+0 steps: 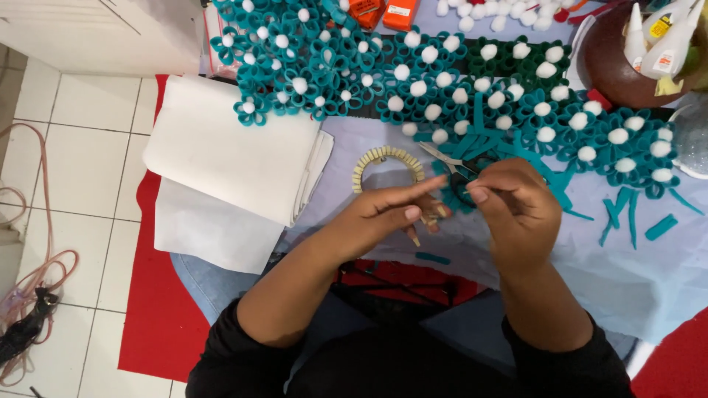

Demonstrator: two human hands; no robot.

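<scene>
Left hand (387, 214): fingers (413, 190) stretched out, loosely together, tips meeting right hand; what they pinch not visible. Right hand (516, 210): fingers curled shut around small teal piece, mostly hidden. Just beyond fingertips: scissors (450, 161), blades apart, on teal strips (479, 140). Beside left fingertips: beige ring (387, 156). Farther: teal flowers with white pompoms (442, 81). Left of left hand: white fabric stack (228, 155).

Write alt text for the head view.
Two hands meet over a pale blue cloth: the right hand holds scissors, the left hand pinches something small beside a beige ring. Teal felt flowers with white pompoms lie beyond, folded white fabric to the left.
</scene>
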